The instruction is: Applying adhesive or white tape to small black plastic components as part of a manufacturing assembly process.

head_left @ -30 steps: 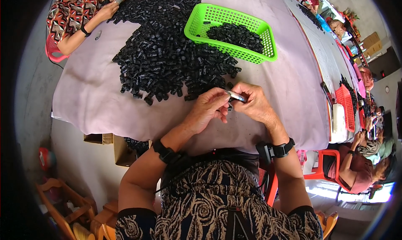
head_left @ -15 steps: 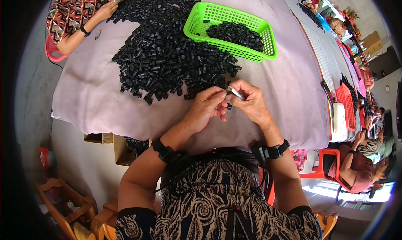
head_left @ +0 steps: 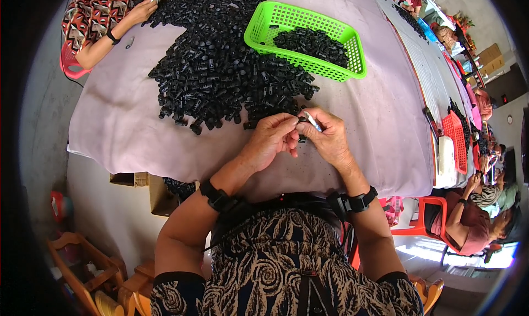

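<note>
My two hands meet over the near side of the cloth-covered table, just in front of a heap of small black plastic parts [head_left: 209, 79]. Between thumb and fingers, my left hand [head_left: 271, 139] pinches a small black part [head_left: 302, 119], mostly hidden by the fingertips. A slim tool with a whitish and blue handle [head_left: 312, 121] is held in my right hand [head_left: 330, 137], its tip close to the left fingertips. Its exact kind is too small to tell. Another dark piece lies below the right fingers, partly covered.
Beyond the hands, at the right of the heap, stands a green perforated basket [head_left: 308, 70] holding more black parts. A co-worker's hands [head_left: 146, 8] work at the far left. A red basket [head_left: 454, 137] sits on the neighbouring table at right. Wooden chairs [head_left: 88, 277] stand lower left.
My hands stay together in nearly the same place. The right hand and its tool have turned slightly, fingers closing in toward the left fingertips.
</note>
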{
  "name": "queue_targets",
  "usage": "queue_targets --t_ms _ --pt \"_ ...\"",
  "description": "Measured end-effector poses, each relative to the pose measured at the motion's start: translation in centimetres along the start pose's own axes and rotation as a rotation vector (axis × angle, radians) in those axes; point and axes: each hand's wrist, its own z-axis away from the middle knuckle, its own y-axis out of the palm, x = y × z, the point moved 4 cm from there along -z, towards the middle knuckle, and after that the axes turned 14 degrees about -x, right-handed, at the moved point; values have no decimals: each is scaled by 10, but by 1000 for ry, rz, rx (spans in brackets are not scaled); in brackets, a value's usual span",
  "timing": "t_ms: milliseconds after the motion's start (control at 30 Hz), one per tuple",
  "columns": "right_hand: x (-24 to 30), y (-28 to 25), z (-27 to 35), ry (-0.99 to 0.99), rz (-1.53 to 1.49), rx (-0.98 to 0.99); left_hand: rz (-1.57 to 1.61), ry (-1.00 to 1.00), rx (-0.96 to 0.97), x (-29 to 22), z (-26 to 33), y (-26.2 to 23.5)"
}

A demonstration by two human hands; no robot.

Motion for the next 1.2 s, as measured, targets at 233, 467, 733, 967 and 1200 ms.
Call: queue_targets --t_ms 233,467,733,967,1200 --pt "11 0 -2 -53 -29 23 32 -8 21 -1 0 0" --pt "6 2 -2 5 -156 18 26 -38 10 -2 2 3" --pt "8 2 -1 -6 -86 53 30 -27 32 0 0 1" --pt "12 2 -2 -54 15 14 41 -8 57 1 -1 0" --pt "5 2 -1 -5 -135 -32 38 -4 59 -1 0 0"
